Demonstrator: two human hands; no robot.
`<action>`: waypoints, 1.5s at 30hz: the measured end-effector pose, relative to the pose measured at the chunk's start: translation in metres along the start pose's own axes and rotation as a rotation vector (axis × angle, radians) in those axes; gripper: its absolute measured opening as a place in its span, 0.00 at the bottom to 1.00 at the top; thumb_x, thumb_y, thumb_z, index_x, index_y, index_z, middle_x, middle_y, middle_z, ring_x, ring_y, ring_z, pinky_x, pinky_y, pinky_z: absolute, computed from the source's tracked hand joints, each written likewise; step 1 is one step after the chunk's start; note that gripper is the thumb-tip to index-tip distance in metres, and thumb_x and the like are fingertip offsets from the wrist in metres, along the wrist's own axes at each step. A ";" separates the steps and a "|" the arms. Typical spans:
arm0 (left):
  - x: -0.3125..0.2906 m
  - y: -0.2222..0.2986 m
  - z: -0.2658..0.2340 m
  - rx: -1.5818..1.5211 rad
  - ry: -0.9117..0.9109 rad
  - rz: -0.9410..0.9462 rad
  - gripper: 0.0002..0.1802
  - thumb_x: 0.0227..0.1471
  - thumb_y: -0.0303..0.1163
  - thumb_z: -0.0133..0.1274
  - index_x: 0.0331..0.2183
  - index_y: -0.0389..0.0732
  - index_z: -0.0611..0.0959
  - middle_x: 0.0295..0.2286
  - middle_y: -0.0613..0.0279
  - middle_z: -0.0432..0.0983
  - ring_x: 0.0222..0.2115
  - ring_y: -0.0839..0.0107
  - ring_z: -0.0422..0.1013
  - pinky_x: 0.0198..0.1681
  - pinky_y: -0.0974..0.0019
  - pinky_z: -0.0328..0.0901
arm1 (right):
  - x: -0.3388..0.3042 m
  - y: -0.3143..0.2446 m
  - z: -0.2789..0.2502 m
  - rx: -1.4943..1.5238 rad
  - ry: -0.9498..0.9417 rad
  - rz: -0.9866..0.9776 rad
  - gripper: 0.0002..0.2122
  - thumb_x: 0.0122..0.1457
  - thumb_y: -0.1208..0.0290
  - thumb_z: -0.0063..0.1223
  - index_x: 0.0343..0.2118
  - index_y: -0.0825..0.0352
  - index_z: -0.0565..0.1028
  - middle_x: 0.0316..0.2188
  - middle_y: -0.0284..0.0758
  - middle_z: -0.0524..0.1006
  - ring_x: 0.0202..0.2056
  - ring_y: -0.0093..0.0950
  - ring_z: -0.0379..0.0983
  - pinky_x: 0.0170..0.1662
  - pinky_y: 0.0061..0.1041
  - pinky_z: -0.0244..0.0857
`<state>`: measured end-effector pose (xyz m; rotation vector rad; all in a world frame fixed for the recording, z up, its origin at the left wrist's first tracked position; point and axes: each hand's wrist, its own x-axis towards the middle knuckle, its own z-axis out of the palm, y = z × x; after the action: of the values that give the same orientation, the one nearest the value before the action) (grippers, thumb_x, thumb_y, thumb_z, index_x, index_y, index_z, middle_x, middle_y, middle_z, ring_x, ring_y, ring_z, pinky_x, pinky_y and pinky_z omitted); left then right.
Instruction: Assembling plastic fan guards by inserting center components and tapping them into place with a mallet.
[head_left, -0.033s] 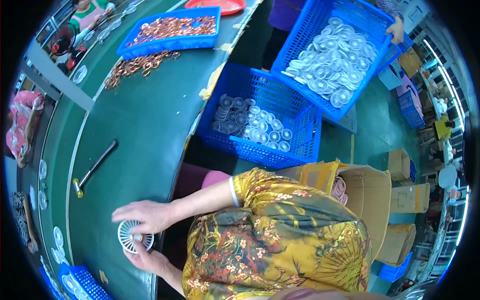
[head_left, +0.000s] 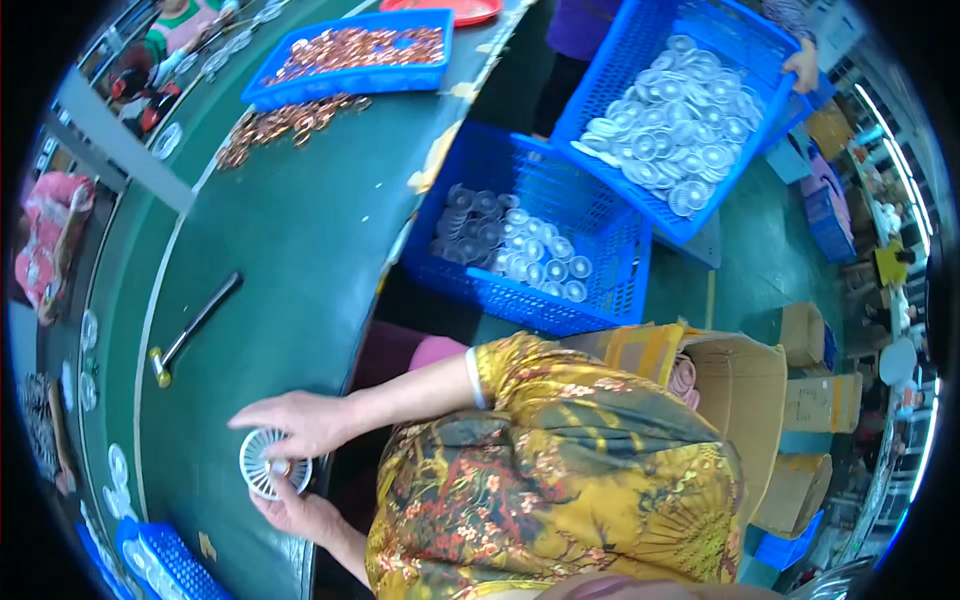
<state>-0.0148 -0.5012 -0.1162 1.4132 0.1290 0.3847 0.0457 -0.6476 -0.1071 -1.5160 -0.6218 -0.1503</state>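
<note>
- Two bare hands meet at the near edge of the green table [head_left: 270,220], both on or close against one white slatted disc [head_left: 257,458].
- We see the left hand [head_left: 305,517] below the disc, gripping its lower rim, with the thumb laid over the slats toward the middle.
- We find the right hand [head_left: 308,425] over the disc's upper part, palm down, fingers stretched past the rim and thumb bent in toward the middle; we cannot tell whether it grips anything.
- Beyond the hands we spot a hammer [head_left: 212,303], black-handled with a yellow head, lying on the table apart from the disc.
- At the table's far end we have a blue tray [head_left: 400,80] of copper rings [head_left: 350,52], with a loose heap [head_left: 285,125] of more rings right beside it.
- Next to the table we see a blue crate [head_left: 500,300] partly filled with pale discs [head_left: 540,250].
- Above it we make out a second, tilted crate [head_left: 630,195], fuller with similar discs, a co-worker [head_left: 800,68] grasping its rim.
- Behind the person we see an open cardboard box [head_left: 745,385].
</note>
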 end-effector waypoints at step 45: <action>0.022 0.129 -0.373 1.254 1.350 0.032 0.38 0.43 0.41 0.59 0.50 0.27 0.66 0.47 0.36 0.65 0.51 0.45 0.60 0.55 0.52 0.56 | 0.121 0.108 -0.254 -1.468 0.184 0.101 0.12 0.58 0.61 0.49 0.28 0.66 0.69 0.28 0.41 0.72 0.31 0.43 0.70 0.34 0.42 0.64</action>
<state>-0.1347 -0.1305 -0.0471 2.0863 1.6761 1.3918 0.2695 -0.8476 -0.1291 -2.8778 -0.2146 -0.7792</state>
